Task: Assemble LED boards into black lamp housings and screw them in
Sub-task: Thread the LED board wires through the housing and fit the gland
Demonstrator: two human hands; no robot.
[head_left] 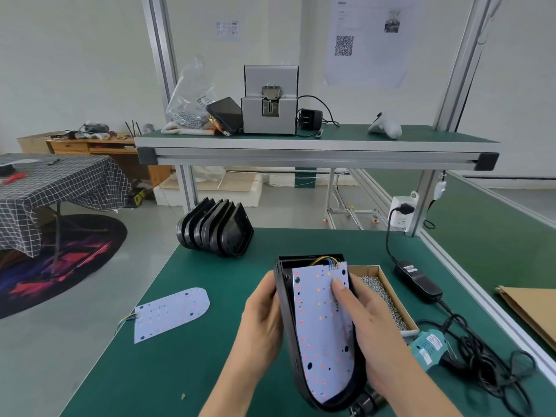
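Now the left hand (pixel 261 319) grips the black housing (pixel 285 326) above the bench (pixel 168 371); right hand (pixel 365 323) fingers (pixel 338 291) curl round it, thumb pressing the LED board (pixel 322 332).

Both forearms are bare, with no sleeves showing. The left hand (pixel 261 319) and right hand (pixel 368 332) wear no gloves, rings or watch.

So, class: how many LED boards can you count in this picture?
2. One LED board sits in the black housing held by both hands; the spare LED board lies flat on the green bench, left. Others may be hidden.
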